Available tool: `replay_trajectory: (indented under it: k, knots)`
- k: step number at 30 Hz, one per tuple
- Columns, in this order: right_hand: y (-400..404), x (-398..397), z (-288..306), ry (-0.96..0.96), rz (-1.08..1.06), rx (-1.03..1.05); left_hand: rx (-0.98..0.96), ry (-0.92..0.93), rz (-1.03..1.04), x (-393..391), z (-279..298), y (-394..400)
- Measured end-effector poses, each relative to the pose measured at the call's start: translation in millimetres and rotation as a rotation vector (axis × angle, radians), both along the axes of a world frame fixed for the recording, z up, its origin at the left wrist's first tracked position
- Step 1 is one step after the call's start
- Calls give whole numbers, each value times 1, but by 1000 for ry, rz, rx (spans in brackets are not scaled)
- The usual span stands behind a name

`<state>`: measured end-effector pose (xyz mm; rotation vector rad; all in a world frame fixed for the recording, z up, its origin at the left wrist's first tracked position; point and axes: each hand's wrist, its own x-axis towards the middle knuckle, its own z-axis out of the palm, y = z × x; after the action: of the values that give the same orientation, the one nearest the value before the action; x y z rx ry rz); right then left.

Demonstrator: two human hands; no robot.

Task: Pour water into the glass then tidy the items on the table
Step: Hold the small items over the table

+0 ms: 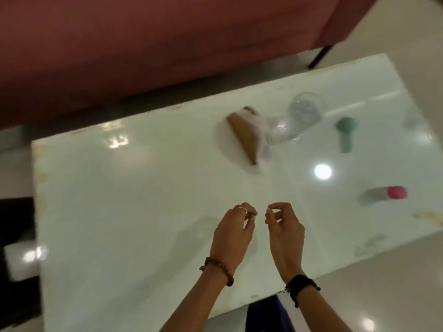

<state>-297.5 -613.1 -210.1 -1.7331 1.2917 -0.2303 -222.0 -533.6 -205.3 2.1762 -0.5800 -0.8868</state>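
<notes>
A maroon upholstered sofa (143, 44) is standing along the table's (143, 200) far edge; its black leg (320, 56) is resting on pale glossy floor (419, 44).

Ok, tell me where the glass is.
In the head view the glass sits far right on the table, between the brown object and the teal object.

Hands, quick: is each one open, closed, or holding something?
Left hand: closed, fingers curled, nothing seen in it.
Right hand: closed, fingers curled, nothing seen in it.
</notes>
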Motion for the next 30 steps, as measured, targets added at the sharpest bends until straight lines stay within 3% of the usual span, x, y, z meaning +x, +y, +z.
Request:
replay_trajectory:
  k: [4, 9, 12, 15, 19, 27, 30]
  knots:
    - [-84, -54, -11, 7, -231, 14, -60, 1, -191, -33, -10, -103]
    - [-155, -96, -33, -12, -470, 88, -87, -167, -407, -48, -26, -211]
    - [-184, -108, -43, -58, -624, 121, 33, -291, -581, -44, -37, -268]
    - [-208, -112, -52, -81, -633, 144, 237, -479, -704, -36, -48, -314]
    - [-230, -109, -60, -44, -569, 92, 325, -539, -603, -29, -60, -350]
    - [-239, -111, -64, -14, -442, 18, 185, -541, -408, -31, -63, -343]
    - [-233, -109, -62, -11, -376, -8, 152, -440, -382, -27, -64, -328]
